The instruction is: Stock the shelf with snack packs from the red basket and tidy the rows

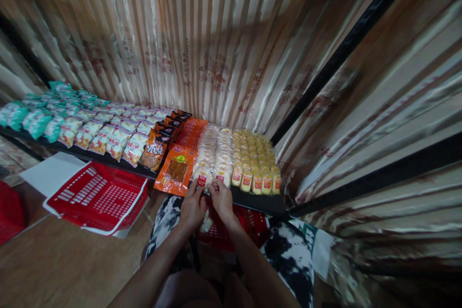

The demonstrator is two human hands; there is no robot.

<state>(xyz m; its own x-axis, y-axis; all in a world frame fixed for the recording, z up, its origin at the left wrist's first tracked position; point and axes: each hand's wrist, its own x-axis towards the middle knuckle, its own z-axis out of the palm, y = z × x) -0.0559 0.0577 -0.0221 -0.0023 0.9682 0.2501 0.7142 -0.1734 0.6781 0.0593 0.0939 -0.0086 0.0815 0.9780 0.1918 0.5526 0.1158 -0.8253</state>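
Observation:
My left hand (192, 208) and my right hand (221, 200) are side by side at the front edge of a black shelf (260, 202). Their fingertips rest on the nearest pale snack packets (211, 161), which stand in rows. Whether either hand grips a packet I cannot tell. Orange packets (176, 169) lie just left of my left hand. Yellow packets (254, 163) fill the rows to the right of my right hand.
A red basket (249, 224) sits below my hands by my knees. Another red basket (99, 197) lies on the wooden floor at left. White-red and green packets (32, 120) line the shelf further left. A striped curtain hangs behind and to the right.

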